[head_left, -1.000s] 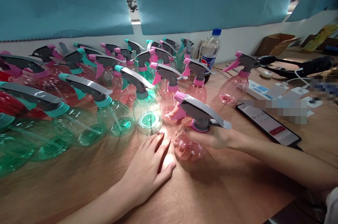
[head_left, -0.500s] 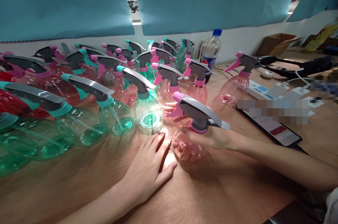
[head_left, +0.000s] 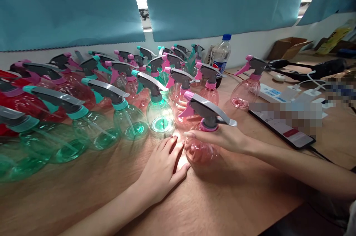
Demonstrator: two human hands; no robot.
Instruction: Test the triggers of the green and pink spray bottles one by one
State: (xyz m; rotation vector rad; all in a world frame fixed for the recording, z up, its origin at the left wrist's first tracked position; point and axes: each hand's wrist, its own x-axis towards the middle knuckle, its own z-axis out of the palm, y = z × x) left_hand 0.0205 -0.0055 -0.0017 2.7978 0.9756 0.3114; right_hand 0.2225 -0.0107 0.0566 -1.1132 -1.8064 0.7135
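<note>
A pink spray bottle [head_left: 201, 151] with a grey and pink trigger head stands upright on the table [head_left: 178, 206]. My right hand [head_left: 229, 138] is wrapped round its upper body just below the collar, thumb across the near side and fingertips showing beyond it. Palm down on the tabletop lies my left hand [head_left: 161, 165], fingers stretched out, holding nothing. Its thumb points at the base of the held bottle. Just beyond the left fingertips is a clear green spray bottle [head_left: 160, 115] with a turquoise collar.
Several green, pink and red spray bottles [head_left: 94, 132] crowd the left and back. A lone pink spray bottle [head_left: 246, 89] stands at right, near a phone [head_left: 280, 126], a power strip [head_left: 271, 93] and a headset [head_left: 319, 71]. A blue-capped drink bottle [head_left: 222, 54] stands by the wall.
The view has shifted slightly, so the left-hand bottles appear farther right. My right thumb now shows across the near side of the held spray bottle. My left hand stays flat on the table.
</note>
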